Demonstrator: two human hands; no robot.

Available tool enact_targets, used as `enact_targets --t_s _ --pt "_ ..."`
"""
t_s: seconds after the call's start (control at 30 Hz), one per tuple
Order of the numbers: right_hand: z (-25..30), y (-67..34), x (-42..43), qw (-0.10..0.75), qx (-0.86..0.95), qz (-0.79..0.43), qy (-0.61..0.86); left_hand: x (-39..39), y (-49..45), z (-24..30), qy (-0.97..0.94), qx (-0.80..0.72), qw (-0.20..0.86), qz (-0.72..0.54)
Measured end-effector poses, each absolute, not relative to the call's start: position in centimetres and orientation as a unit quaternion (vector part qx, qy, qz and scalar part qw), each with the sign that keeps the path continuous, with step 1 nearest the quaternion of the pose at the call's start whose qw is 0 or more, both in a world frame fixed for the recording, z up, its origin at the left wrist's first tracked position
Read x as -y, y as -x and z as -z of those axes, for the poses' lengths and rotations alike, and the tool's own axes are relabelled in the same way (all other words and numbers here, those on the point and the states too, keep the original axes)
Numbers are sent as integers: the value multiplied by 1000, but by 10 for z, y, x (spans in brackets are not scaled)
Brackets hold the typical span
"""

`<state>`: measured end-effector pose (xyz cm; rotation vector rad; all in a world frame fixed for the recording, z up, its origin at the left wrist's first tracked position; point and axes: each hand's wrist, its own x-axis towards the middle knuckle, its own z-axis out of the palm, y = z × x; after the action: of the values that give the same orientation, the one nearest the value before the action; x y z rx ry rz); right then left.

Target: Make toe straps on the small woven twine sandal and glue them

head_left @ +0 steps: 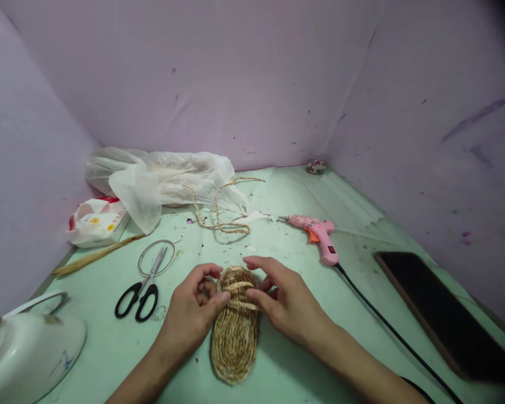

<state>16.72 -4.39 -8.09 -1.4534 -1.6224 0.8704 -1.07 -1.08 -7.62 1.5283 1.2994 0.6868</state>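
Observation:
A long oval sole of coiled, braided straw (235, 342) lies on the pale green table below me, shaped like a slipper. Two strands of thin straw cord (240, 305) cross its upper part from side to side. My left hand (196, 297) grips the sole's left edge, its thumb resting on top by the cord and its fingers curled at the side. On the opposite edge, my right hand (281, 294) has its thumb on the right end of the cord, with the index finger stretched over the sole's top end. The undersides of the fingers are partly hidden.
Black-handled scissors (145, 294) lie left, touching a metal ring (141, 259). A pink glue gun (320, 231), its cable and a dark phone (437, 308) are right. Behind lie loose straw rope (219, 226) and a plastic bag (180, 174). A white vessel (46, 353) stands front left.

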Motion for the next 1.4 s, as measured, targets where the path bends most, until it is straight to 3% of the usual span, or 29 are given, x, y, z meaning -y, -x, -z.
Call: enact_targets --t_s 0.27,0.4,0.53,0.6,0.73,0.97,1.17,1.4 --pt "83 -168 47 350 719 -266 538 15 14 81 -791 -407 339 -304" --pt "80 -169 46 319 691 -261 593 15 16 77 -800 -466 289 -244" --pt "70 -173 47 210 626 -302 687 16 14 69 -728 -578 336 -153" --pt "67 -173 48 200 612 -334 689 17 12 68 -701 -582 391 -131" --pt "72 -172 47 283 583 -424 633 17 12 69 -692 -570 427 -121" --pt "74 -167 40 435 424 -620 497 8 34 53 -730 -568 372 -77" --pt "70 -165 41 451 382 -677 438 6 31 54 -711 -545 416 -157" --pt "79 -159 39 441 313 -707 456 8 23 59 -707 -568 386 -171"
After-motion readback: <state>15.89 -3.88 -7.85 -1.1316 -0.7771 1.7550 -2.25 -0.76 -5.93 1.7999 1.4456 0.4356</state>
